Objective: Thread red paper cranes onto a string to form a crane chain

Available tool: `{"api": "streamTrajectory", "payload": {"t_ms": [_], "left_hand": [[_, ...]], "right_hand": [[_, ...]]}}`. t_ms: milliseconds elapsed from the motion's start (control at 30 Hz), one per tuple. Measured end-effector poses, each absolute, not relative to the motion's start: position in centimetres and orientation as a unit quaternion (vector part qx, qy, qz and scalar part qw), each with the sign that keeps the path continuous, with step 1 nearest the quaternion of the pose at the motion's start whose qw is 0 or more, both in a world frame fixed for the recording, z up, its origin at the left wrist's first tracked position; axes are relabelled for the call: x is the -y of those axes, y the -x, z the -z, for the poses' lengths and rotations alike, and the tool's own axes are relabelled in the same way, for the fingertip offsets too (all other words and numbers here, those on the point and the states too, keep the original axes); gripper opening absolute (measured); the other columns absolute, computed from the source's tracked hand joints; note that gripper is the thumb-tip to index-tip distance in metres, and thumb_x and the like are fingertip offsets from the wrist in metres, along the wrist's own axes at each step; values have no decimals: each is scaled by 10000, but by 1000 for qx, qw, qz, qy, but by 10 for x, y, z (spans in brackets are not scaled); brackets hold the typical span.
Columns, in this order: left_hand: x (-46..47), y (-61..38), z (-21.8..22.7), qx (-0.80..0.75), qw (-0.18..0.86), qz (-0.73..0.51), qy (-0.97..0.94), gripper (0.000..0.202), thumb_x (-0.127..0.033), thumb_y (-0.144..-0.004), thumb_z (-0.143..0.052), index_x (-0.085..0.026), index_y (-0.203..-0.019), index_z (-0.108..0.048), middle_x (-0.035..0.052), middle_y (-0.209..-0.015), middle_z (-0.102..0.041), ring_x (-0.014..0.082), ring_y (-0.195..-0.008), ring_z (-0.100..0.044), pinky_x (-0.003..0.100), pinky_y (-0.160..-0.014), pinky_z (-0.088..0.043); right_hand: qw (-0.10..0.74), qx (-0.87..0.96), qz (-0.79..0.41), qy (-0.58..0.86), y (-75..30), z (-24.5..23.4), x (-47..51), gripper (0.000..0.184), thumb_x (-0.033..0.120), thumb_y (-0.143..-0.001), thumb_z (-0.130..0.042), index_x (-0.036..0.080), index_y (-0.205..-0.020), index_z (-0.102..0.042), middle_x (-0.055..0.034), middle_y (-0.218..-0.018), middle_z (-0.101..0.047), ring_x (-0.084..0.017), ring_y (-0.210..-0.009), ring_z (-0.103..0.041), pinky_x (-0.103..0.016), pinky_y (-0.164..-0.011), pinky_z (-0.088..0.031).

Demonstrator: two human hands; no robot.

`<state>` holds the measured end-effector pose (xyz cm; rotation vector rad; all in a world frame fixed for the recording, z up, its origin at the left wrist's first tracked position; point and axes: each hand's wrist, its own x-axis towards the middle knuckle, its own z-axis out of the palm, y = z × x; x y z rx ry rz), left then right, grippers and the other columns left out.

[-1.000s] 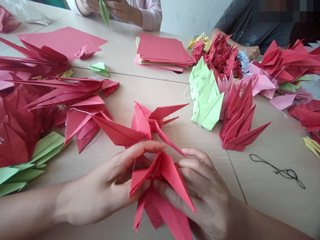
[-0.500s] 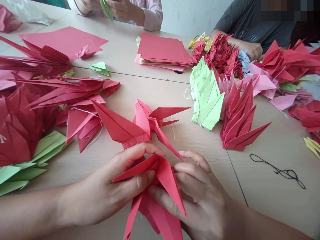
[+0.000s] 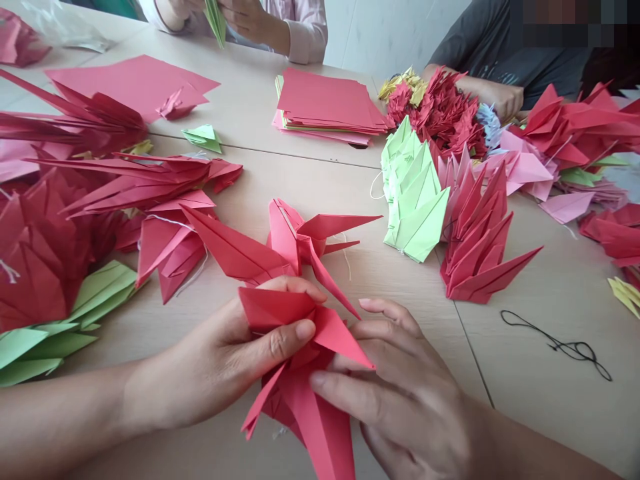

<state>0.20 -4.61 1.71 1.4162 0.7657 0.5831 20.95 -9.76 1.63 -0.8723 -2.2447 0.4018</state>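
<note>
My left hand [image 3: 265, 340] pinches a red folded paper crane [image 3: 283, 310] between thumb and fingers at the near middle of the table. Below it hangs more red folded paper [image 3: 320, 420], apparently part of the same cluster; how the pieces join is hidden. My right hand [image 3: 400, 387] is closed about the right side of this paper, thumb on the lower piece and fingers behind the upper one's tip. Just beyond my hands another red crane [image 3: 285, 233] stands with its points spread, close to my left fingers. A thin white thread [image 3: 347, 257] trails beside it.
Strung red cranes [image 3: 480, 253] and green ones [image 3: 413, 193] stand at right, near a black cord loop [image 3: 560, 343]. A paper stack [image 3: 325, 100] lies farther back. Red piles [image 3: 40, 247] crowd the left. Across sit two people, one holding green paper [image 3: 215, 23].
The held crane's upper flap has turned up and its right-hand point has swung upward. My right thumb has shifted slightly rightward along the lower paper.
</note>
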Motion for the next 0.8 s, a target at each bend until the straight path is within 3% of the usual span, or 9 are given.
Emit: {"api": "streamTrajectory", "payload": {"t_ms": [133, 267, 467, 567, 800], "left_hand": [[45, 0, -20, -343, 619, -229, -668, 148, -188, -924, -496, -247, -1002, -608, -29, -977, -648, 126, -921, -609, 174, -831, -513], [46, 1, -19, -324, 616, -214, -685, 159, -191, -930, -471, -259, -1029, -576, -31, -946, -626, 124, -866, -605, 180, -800, -523], [50, -4, -16, -318, 646, -223, -658, 153, -207, -916, -476, -263, -1017, -576, -23, -884, -617, 129, -800, -600, 179, -722, -538], [48, -5, -19, -329, 645, -229, -651, 166, -226, -917, -456, -233, -969, -613, 1, -892, -629, 152, -838, -616, 217, -772, -546], [46, 6, -14, -327, 717, -185, -587, 397, -190, -878, -529, -341, -1245, -519, -27, -974, -693, 141, -783, -671, 186, -637, -563]], "right_hand": [[370, 825, -210, 373, -213, -14, 93, 243, 38, -866, -486, 100, -991, -685, -74, -887, -649, -158, -843, -587, -381, -896, -468], [343, 800, -258, 419, -212, -15, 91, 159, 116, -891, -568, 159, -953, -708, -40, -785, -588, -139, -748, -543, -282, -721, -493], [335, 809, -248, 415, -209, -13, 89, 174, 99, -903, -540, 154, -838, -692, -29, -744, -582, -131, -728, -532, -279, -738, -471], [328, 808, -245, 423, -209, -12, 88, 164, 102, -899, -546, 157, -815, -675, -26, -744, -582, -133, -729, -534, -287, -740, -463], [341, 781, -247, 461, -211, -12, 89, 120, 107, -890, -555, 184, -863, -642, -11, -744, -566, -140, -706, -534, -300, -718, -460]]}}
